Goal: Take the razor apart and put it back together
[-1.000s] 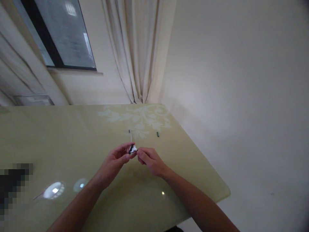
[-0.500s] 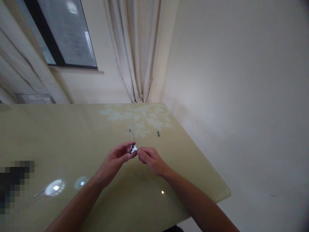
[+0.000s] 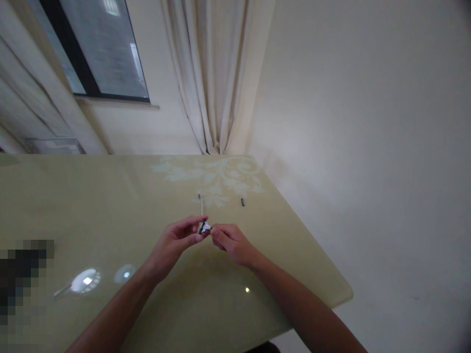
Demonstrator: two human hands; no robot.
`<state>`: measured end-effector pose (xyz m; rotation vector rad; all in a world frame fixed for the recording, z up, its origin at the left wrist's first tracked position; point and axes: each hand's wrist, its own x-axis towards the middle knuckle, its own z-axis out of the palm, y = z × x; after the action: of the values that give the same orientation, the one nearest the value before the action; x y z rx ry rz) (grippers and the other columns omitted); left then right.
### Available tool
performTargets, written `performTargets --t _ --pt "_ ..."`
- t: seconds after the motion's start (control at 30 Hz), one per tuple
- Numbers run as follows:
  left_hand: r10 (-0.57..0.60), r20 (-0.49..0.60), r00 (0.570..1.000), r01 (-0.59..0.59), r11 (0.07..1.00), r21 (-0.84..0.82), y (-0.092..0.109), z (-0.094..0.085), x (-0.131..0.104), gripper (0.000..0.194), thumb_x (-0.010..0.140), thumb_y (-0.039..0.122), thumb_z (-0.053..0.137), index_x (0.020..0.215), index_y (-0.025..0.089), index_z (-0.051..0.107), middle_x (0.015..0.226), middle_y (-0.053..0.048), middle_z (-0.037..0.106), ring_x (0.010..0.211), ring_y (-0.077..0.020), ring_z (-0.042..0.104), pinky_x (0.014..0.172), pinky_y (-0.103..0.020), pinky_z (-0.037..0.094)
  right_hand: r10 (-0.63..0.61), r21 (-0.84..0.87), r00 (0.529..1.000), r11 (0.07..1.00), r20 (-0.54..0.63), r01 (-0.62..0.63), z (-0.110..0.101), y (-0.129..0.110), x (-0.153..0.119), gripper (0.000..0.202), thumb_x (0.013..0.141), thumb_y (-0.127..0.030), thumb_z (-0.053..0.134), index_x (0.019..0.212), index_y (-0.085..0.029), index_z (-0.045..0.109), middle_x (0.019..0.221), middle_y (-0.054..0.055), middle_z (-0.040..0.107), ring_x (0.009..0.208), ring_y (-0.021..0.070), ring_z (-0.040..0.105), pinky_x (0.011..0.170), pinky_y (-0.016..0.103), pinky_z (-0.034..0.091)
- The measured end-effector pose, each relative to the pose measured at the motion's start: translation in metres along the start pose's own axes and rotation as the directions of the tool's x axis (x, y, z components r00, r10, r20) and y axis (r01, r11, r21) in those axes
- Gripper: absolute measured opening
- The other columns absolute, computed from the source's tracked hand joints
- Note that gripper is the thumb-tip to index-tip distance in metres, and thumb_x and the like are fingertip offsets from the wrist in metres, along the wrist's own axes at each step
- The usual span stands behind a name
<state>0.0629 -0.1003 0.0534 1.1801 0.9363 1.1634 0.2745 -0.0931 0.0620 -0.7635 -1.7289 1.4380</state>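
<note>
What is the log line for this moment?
left grip: holding black-and-white object; right grip: pinching its right edge; table: small dark piece beyond

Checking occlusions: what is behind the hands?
Behind the left hand, a thin white strip; behind the right hand, a small dark piece. The strip's near end is covered.

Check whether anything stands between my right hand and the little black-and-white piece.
Nothing visible does: your right hand has its fingertips at the edge of the black-and-white piece. The small dark object lies farther back on the table.
</note>
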Motion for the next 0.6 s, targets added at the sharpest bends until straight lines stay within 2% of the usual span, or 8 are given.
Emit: performTargets --t 0.27,0.6 --pt "0.007 0.025 1.000 -0.007 1.000 -0.002 -0.0024 -0.0062 0.0002 0.046 0.070 0.029 0.093 0.114 0.025 0.083 0.091 -0.004 0.074 0.085 -0.0201 0.068 0.084 -0.035 0.054 0.028 0.002 0.998 1.000 0.055 -0.028 0.0004 0.0022 -0.0013 0.054 0.101 -0.066 0.050 0.079 -0.018 0.057 0.063 -0.005 0.041 0.056 0.0102 0.032 0.053 0.026 0.027" --pt "-0.003 0.008 1.000 0.003 0.998 0.070 0.0019 -0.0047 -0.0006 0.045 0.070 0.029 0.092 0.114 0.024 0.083 0.086 -0.002 0.069 0.083 -0.0180 0.065 0.081 -0.032 0.053 0.021 -0.106 0.998 0.994 0.067 -0.014 -0.0026 -0.0018 -0.0030 0.052 0.105 -0.063 0.046 0.081 -0.018 0.057 0.063 -0.005 0.040 0.057 0.0106 0.033 0.054 0.026 0.027"
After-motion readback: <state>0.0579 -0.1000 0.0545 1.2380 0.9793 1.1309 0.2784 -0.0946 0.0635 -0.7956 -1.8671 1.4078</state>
